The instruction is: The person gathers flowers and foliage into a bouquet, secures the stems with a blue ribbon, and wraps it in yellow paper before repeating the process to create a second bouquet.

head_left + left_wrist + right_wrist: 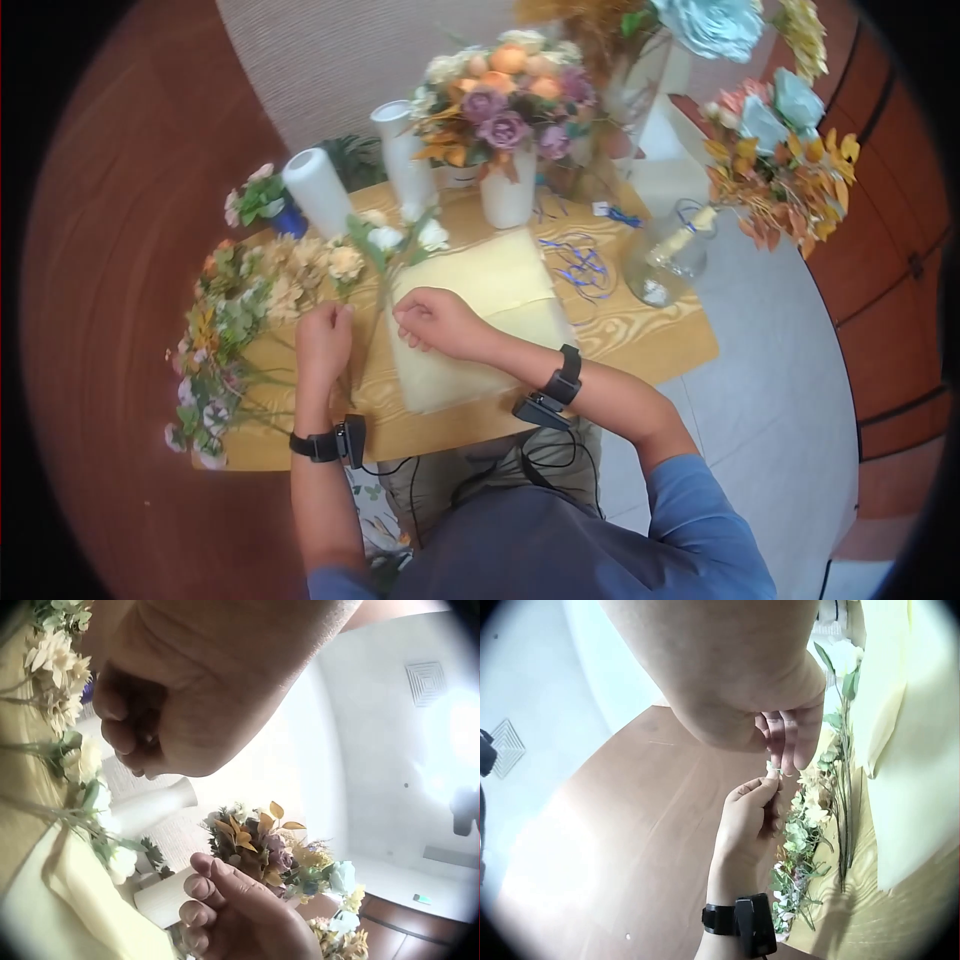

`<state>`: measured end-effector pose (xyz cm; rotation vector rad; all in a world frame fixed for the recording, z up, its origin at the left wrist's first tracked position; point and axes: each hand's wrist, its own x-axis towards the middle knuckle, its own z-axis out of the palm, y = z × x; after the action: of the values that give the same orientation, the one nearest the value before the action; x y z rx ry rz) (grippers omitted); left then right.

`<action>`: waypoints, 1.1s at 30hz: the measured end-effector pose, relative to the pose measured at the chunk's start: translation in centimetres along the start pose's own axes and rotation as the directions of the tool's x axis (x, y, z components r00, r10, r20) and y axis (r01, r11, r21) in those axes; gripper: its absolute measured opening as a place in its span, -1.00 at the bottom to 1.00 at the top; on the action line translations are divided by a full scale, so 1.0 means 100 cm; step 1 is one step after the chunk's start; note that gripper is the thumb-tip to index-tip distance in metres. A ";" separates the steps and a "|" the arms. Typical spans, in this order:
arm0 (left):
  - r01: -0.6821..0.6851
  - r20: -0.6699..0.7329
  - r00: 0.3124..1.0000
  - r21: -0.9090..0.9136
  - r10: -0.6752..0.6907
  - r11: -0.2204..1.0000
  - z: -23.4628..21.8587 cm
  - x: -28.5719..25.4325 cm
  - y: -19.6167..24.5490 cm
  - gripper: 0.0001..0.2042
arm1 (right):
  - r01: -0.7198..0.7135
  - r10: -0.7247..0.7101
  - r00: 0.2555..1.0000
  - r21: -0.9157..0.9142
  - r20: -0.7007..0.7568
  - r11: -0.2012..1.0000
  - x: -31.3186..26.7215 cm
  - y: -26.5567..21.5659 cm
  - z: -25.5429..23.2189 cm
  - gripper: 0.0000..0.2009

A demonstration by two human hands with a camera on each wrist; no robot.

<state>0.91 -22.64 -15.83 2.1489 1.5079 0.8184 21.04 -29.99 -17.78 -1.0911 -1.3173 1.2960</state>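
Observation:
My left hand (324, 345) is raised over the table's left part, fingers curled in and thumb against the index finger. At its thumb tip, a small pale green piece (773, 768) shows in the right wrist view; its kind I cannot tell. Facing it, my right hand (440, 322) hovers over pale yellow wrapping paper (480, 275), its fingers loosely bent with nothing visible between them. Between and beyond the hands, white artificial flowers (432, 236) lie with long green stems (845, 802). Beige artificial flowers (284, 298) lie close by the left hand.
Several artificial flowers (215, 415) line the wooden table's left edge. White vases (318, 190) and a mixed bouquet (505, 130) stand at the back. Blue ribbon (582, 265) lies right of the paper, beside a clear glass vase (668, 258) with leafy stems.

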 end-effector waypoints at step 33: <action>-0.100 0.064 0.987 -0.461 0.145 0.882 0.122 0.096 0.132 -0.54 | 0.313 -0.040 0.790 0.347 -0.611 0.884 0.016 -0.058 -0.215 -0.02</action>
<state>20.70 -18.00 -14.68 1.9055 1.0100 0.9837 42.24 -25.48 -12.38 -0.9115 -0.5979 0.9235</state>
